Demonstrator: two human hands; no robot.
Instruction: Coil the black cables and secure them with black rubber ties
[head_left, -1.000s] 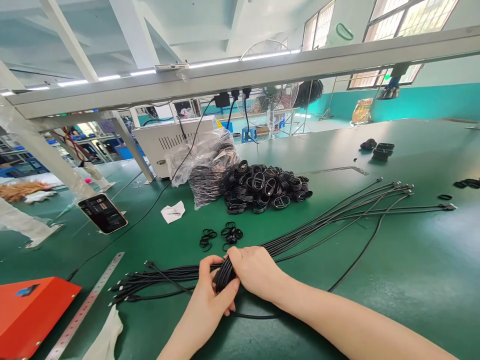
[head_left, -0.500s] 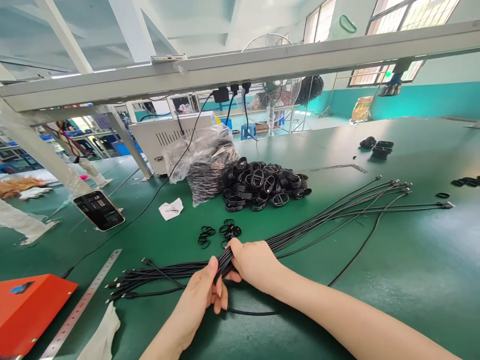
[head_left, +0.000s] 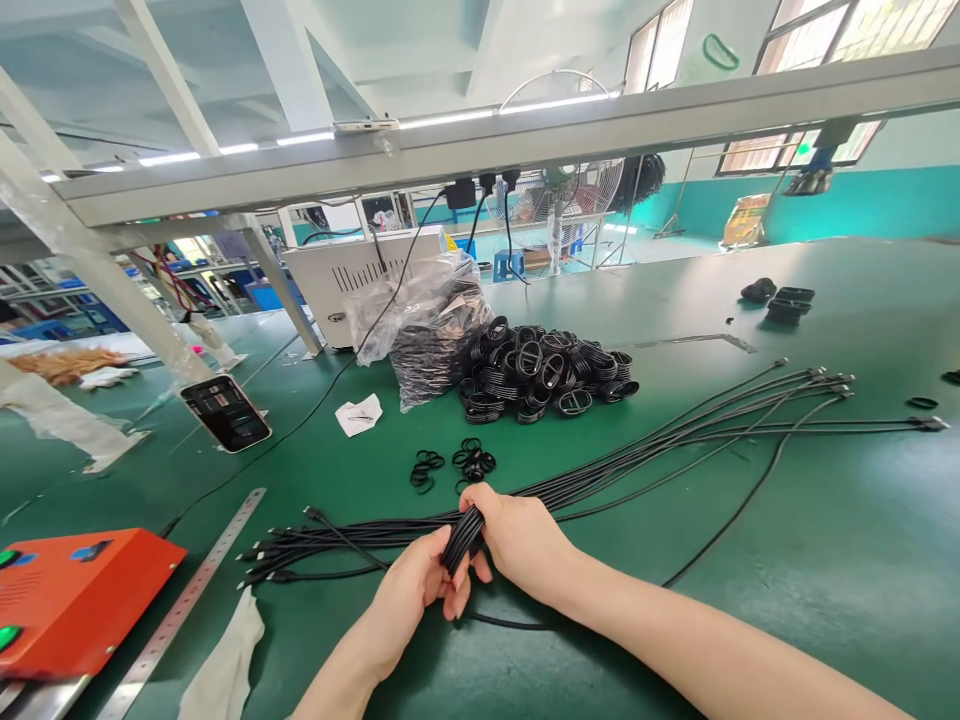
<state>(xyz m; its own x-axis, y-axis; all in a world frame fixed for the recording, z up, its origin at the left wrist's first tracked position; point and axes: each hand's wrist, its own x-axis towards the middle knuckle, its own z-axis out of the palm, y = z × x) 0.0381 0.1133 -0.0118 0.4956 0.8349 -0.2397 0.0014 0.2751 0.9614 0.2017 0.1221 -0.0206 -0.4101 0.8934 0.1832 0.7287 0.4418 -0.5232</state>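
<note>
**Green surface: cable bundle held in both hands**

Factory room, long green surface in front of the person. The cable bundle lies gathered at its middle between the two hands, its black cables fanning out on the surface to both sides, plug ends spread. Right hand: fingers closed over the top of the bundle, pressing it. Left hand: curled around the bundle from the lower side, fingers bent, thumb against it. Just beyond the hands lie small black rings. Farther off, a heap of black coils sits beside a plastic bag. A steel ruler and an orange box lie left.
</note>
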